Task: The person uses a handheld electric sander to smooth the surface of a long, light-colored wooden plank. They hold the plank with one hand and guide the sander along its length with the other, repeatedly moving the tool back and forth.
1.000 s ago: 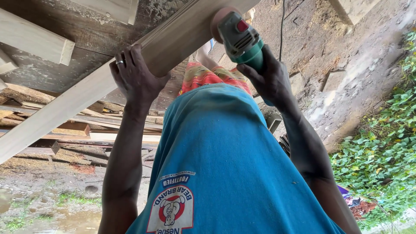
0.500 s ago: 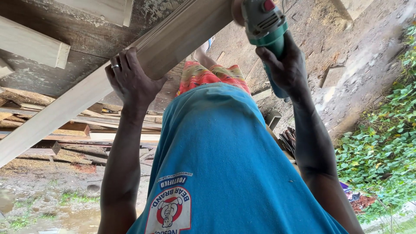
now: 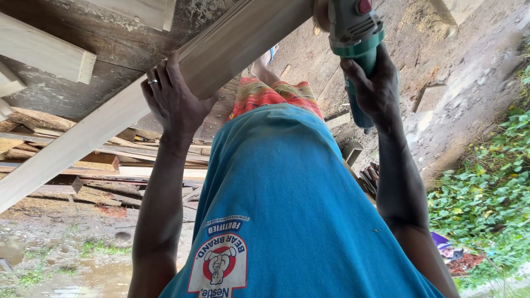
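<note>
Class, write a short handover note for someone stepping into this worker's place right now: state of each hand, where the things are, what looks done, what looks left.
Left hand: gripping the long pale wooden plank, fingers wrapped over its edge, holding it steady on the workbench.
Right hand: closed around the body of the green power sander, whose head meets the plank's upper end.
Done: cannot tell how much of the plank is already smoothed.
Left: the stretch of plank running from the left hand toward the lower left looks untouched by the tool.
Nearby: stacked timber beyond the bench; wet ground below.
</note>
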